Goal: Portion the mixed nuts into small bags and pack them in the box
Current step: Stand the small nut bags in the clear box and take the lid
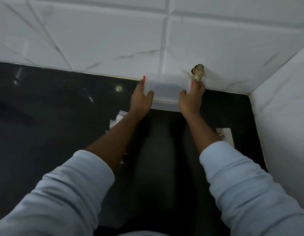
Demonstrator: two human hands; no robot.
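Both hands clamp the clear plastic box [166, 89]: left hand [141, 96] with its thumb on the lid, right hand [192, 97] gripping the right edge, seemingly pinching a small bag of nuts [198, 74] upright against it. The box is at the back of the black counter [54, 99], by the white tiled wall [113, 40]. More bags [116, 120] lie nearer, partly hidden by the forearms.

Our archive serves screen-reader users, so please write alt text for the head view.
The left hand and right hand hold a translucent plastic box at the back of a black counter, against a white tiled wall; the right hand also grips a small bag of nuts. Pale packets lie by the left forearm and another packet by the right.
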